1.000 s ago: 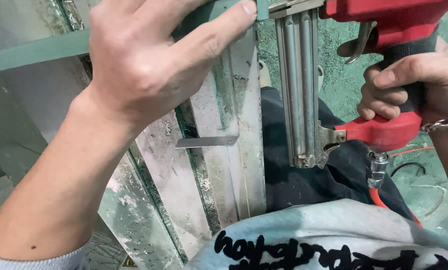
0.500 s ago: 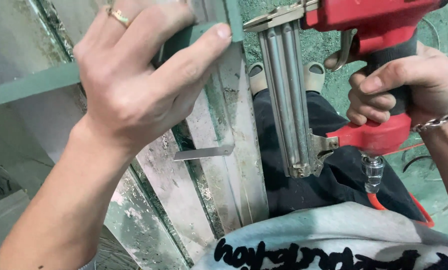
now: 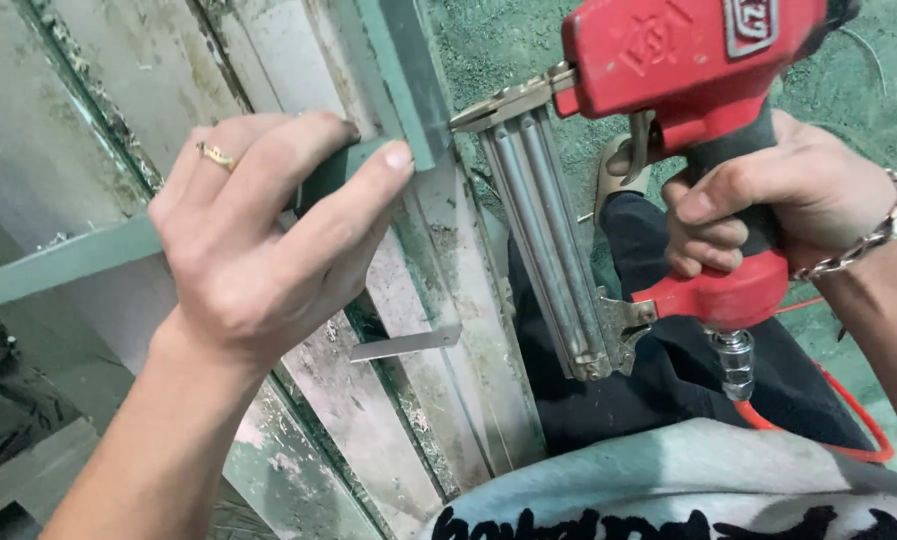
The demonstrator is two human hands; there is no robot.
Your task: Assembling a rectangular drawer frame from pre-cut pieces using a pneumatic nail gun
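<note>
My left hand [image 3: 264, 235], with a gold ring on one finger, grips a green strip [image 3: 59, 262] that runs in from the left and presses its end against a second green strip [image 3: 409, 75] at a corner joint. My right hand [image 3: 769, 205], a metal bracelet on the wrist, is shut on the handle of a red pneumatic nail gun [image 3: 669, 90]. The gun's metal nose [image 3: 474, 112] sits just right of the joint, with its grey magazine [image 3: 554, 250] hanging down below it.
Paint-streaked whitish boards [image 3: 409, 400] slant under the strips, with a small metal plate [image 3: 404, 343] on them. An orange air hose [image 3: 849, 410] leaves the gun's brass fitting. My dark trouser leg, a light shoe and the green dusty floor [image 3: 529, 40] lie beneath.
The view has shifted so hands and gun sit lower in frame. My left hand has moved along the green strip toward the joint, and the nail gun's nose has come close beside it.
</note>
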